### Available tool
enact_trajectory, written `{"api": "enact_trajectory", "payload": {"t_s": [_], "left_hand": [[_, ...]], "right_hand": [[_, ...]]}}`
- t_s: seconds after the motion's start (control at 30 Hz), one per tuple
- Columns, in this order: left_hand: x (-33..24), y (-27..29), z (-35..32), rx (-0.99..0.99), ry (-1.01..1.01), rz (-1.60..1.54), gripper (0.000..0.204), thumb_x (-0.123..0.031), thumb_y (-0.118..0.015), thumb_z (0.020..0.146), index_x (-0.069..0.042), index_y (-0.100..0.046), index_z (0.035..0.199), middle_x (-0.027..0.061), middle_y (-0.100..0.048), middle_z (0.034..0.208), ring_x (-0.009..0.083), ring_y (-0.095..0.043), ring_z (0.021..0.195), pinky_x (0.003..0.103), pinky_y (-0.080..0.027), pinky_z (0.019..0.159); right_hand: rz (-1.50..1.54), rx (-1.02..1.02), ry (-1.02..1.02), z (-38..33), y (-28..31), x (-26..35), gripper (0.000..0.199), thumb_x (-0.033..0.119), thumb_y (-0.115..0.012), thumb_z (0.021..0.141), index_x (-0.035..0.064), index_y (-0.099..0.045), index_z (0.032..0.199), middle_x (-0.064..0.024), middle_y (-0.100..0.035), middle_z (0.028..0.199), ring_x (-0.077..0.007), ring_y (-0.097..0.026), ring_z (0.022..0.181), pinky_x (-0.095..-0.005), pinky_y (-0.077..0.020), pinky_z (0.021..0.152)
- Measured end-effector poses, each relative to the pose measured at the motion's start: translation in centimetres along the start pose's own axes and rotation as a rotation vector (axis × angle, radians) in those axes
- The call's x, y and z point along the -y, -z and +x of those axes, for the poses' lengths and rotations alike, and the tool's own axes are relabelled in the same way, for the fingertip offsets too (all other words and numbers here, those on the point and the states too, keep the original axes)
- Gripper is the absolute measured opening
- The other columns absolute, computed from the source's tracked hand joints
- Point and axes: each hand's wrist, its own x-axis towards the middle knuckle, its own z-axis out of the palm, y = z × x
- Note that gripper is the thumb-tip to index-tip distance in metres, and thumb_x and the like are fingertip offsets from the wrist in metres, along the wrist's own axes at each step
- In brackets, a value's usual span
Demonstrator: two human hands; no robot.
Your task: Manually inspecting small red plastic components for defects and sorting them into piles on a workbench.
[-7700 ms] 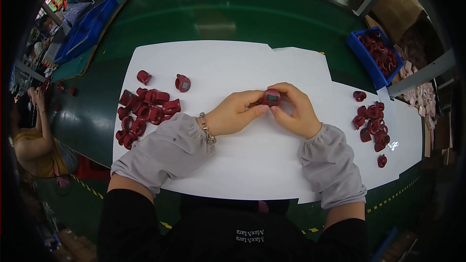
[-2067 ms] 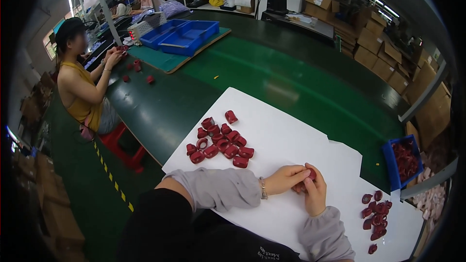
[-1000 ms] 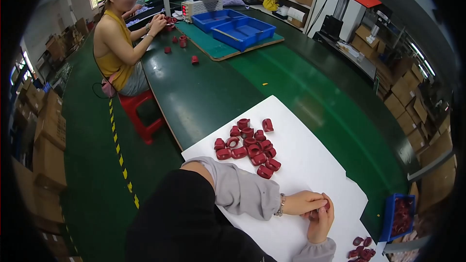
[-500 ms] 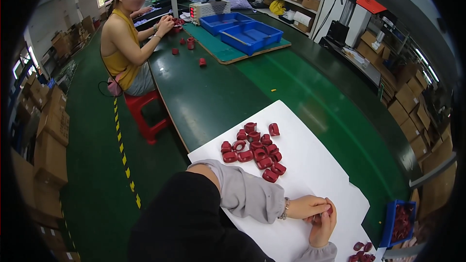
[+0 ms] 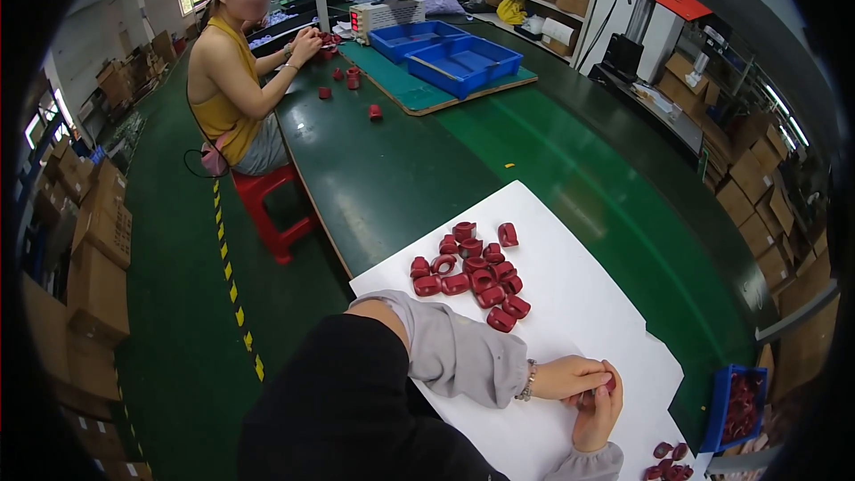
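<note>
Over the white sheet (image 5: 614,338), my left hand (image 5: 568,378) and my right hand (image 5: 600,420) meet, fingers closed around a small dark red part (image 5: 610,383). Most of that part is hidden by the fingers, so its full shape does not show. A beaded bracelet circles my left wrist, below a grey sleeve. Beyond my left forearm lies a loose cluster of dark red, glossy, ring-shaped parts (image 5: 482,280) on the sheet. Another small group of red parts (image 5: 668,465) sits at the sheet's near right corner, closer to my right hand.
A blue bin (image 5: 708,432) of red pieces stands at the right. Blue trays (image 5: 463,71) rest on a green board farther along the green table (image 5: 383,187). A co-worker (image 5: 233,80) on a red stool (image 5: 276,214) handles red parts at the left edge.
The whole view has shifted slightly, so things appear a little farther right. Both hands stay together around the red part, with almost no change in their grip.
</note>
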Motion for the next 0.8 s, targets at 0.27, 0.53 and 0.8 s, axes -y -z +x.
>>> {"api": "enact_trajectory", "payload": {"t_s": [0.27, 0.53, 0.8], "left_hand": [[-0.6, -0.2, -0.2, -0.006, 0.018, 0.013, 0.032, -0.036, -0.041, 0.099, -0.007, -0.054, 0.095, 0.0004, -0.05, 0.072, 0.0071, -0.046, 0.058, 0.022, -0.04, 0.052], [-0.4, -0.2, -0.3, 0.046, -0.024, -0.039, 0.034, -0.039, -0.038, 0.099, -0.009, -0.054, 0.1, -0.0017, -0.049, 0.075, 0.0058, -0.047, 0.059, 0.021, -0.039, 0.052], [0.2, 0.2, 0.4, 0.111, 0.01, 0.009, 0.036, -0.04, -0.038, 0.099, -0.008, -0.054, 0.104, -0.0013, -0.051, 0.077, 0.0053, -0.046, 0.06, 0.021, -0.039, 0.052]], "right_hand": [[0.011, -0.003, -0.012, 0.0, 0.1, 0.0, 0.048, 0.026, -0.05, 0.091, 0.0005, -0.041, 0.13, -0.01, -0.054, 0.102, -0.0165, -0.055, 0.076, -0.0269, -0.0464, 0.064], [0.066, 0.055, 0.073, -0.2, -0.5, 0.0, 0.057, 0.03, -0.049, 0.093, 0.003, -0.029, 0.139, -0.0125, -0.052, 0.106, -0.0192, -0.054, 0.079, -0.0296, -0.0444, 0.069], [0.014, -0.019, 0.027, -0.1, -0.4, 0.6, 0.052, 0.03, -0.045, 0.095, 0.0035, -0.03, 0.138, -0.0086, -0.052, 0.102, -0.0154, -0.052, 0.079, -0.0269, -0.0428, 0.068]]}}
